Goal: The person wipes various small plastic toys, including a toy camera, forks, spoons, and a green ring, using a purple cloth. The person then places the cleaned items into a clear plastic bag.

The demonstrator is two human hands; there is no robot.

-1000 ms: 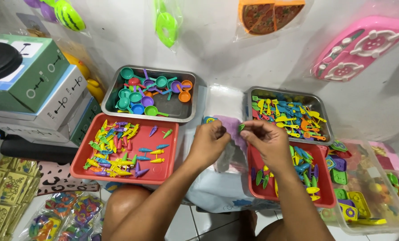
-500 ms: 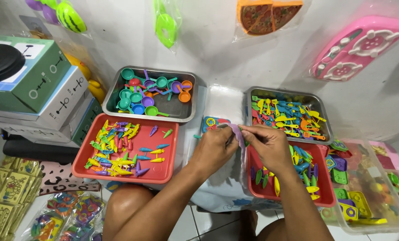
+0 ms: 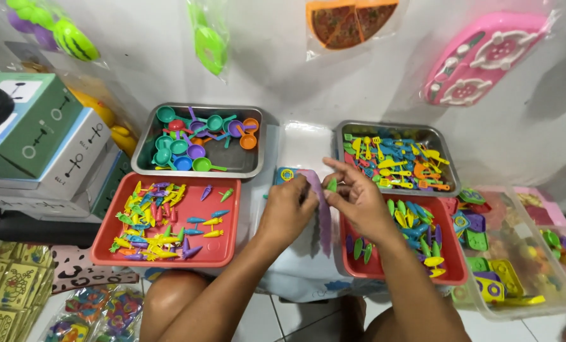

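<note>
Head view: left hand and right hand meet between two red trays, fingers pinched on a clear plastic packet; right fingers also nip a small green toy piece.

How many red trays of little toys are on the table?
2. One red tray sits at the left, below a metal tray. The other red tray is at the right, partly covered by the right hand. More may lie out of view.
</note>
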